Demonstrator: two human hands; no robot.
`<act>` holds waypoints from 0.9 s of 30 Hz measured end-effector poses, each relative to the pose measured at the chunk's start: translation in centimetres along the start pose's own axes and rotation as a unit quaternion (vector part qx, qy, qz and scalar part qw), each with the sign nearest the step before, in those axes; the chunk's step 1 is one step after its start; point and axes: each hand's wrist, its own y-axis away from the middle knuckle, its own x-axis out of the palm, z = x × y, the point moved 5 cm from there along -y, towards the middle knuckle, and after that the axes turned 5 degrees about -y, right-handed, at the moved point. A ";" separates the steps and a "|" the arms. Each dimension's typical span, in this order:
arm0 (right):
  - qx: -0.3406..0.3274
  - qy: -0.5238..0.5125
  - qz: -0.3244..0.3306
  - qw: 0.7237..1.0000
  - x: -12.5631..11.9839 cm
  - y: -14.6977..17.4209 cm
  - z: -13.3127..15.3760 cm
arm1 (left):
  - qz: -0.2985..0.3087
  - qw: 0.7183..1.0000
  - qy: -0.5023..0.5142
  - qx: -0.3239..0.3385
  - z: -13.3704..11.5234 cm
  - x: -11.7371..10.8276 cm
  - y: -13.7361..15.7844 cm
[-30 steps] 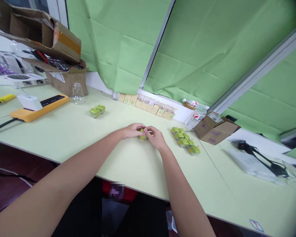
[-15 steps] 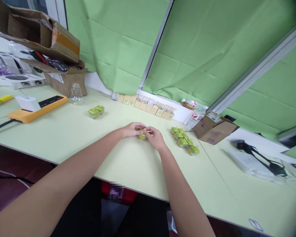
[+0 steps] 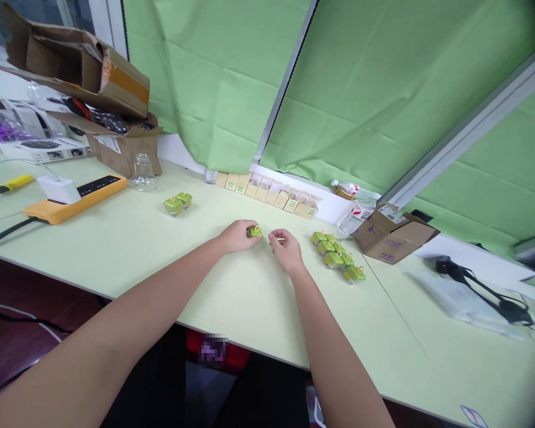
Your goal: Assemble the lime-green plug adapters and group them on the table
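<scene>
Beyond the left hand (image 3: 241, 236) and the right hand (image 3: 288, 248), green blinds (image 3: 370, 89) hang across the background. Beneath both hands spreads a pale table (image 3: 236, 297). Far to the left of the left hand, an open cardboard box (image 3: 82, 68) rests tilted on a second cardboard box (image 3: 127, 151); beyond the right hand, on its right, sits a smaller cardboard box (image 3: 387, 236). An orange power strip (image 3: 91, 198) lies well left of the left hand, and a row of small cartons (image 3: 273, 195) lines the table's back edge ahead of both. On the right hand's right, and near it, sits a cluster of green-lidded containers (image 3: 333, 260). A clear jar (image 3: 143, 173) stands farther back on the left hand's left, with a pair of green-lidded containers (image 3: 173, 205) between the two. Smallest comes one green-lidded container (image 3: 254, 232), gripped between the left hand's thumb and fingers, a yellow loop (image 3: 258, 228) on top. The right hand is just beside it, apart, thumb and forefinger drawn nearly together; whether something tiny sits between them cannot be told.
</scene>
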 end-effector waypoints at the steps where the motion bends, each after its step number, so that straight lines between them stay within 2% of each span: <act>1: 0.001 0.007 -0.003 1.000 -0.1 0.0 -0.1 | -0.022 0.999 -0.028 -0.024 0.6 -0.7 -0.2; 3: -0.002 0.023 -0.004 1.000 -0.2 0.0 0.1 | -0.062 0.991 -0.079 -0.084 1.8 -2.1 -0.4; 6: -0.006 0.043 0.001 0.999 -0.3 0.3 0.6 | -0.125 0.965 -0.171 -0.154 3.2 -4.5 -0.5; 10: -0.012 0.059 0.011 0.998 -0.2 0.6 1.2 | -0.188 0.922 -0.278 -0.190 4.5 -7.3 -0.4; 14: 0.001 0.063 0.012 0.998 -0.3 0.5 1.0 | -0.219 0.910 -0.298 -0.188 6.0 -8.9 -0.2; 18: 0.005 0.065 0.012 0.998 -0.4 0.5 0.7 | -0.219 0.903 -0.329 -0.166 5.6 -8.6 -0.2; 20: 0.002 0.064 0.016 0.998 -0.3 0.5 0.7 | -0.224 0.902 -0.350 -0.117 3.9 -7.7 -0.2; 23: -0.002 0.064 0.026 0.998 -0.2 0.5 0.6 | -0.197 0.917 -0.346 -0.023 1.5 -5.8 -0.3; 24: -0.003 0.065 0.029 0.997 -0.2 0.5 0.6 | -0.197 0.918 -0.344 -0.025 1.2 -5.6 -0.2; 27: 0.002 0.066 0.028 0.997 -0.2 0.6 0.6 | -0.216 0.912 -0.335 -0.101 2.3 -6.2 -0.1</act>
